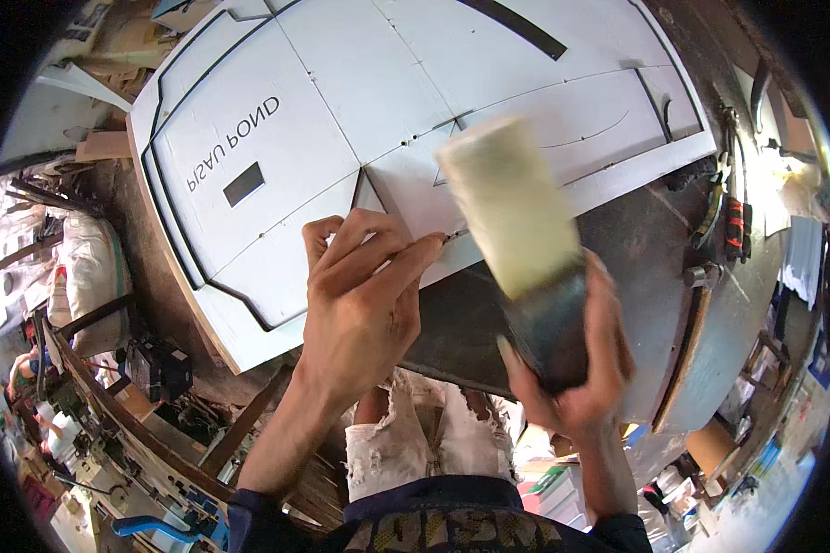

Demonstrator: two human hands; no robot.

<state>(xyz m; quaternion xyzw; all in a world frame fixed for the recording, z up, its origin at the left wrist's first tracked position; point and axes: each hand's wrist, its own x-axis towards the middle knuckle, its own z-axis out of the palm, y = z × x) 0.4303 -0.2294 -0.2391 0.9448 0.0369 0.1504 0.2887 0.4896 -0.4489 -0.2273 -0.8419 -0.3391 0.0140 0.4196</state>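
A white board [277, 217] with thin cut lines, dark strips set along some of them and printed lettering lies in front of me. My left hand [364, 276] is closed at the board's near edge, thumb and fingertips pinched; whatever lies between them is too small to make out. Just beyond its fingers, a short thin strip [367, 189] stands at a cut line. My right hand [581, 369] grips the dark end of a mallet-like block [512, 203], whose cream end is raised over the board and smeared by motion.
Under the board is a dark metal table [636, 249]. Hand tools with red-and-black handles [736, 226] lie to its right, near a hammer [696, 276]. A long dark strip [521, 28] rests on the board's far part. White sacks [92, 267] and a black box [160, 367] are at left.
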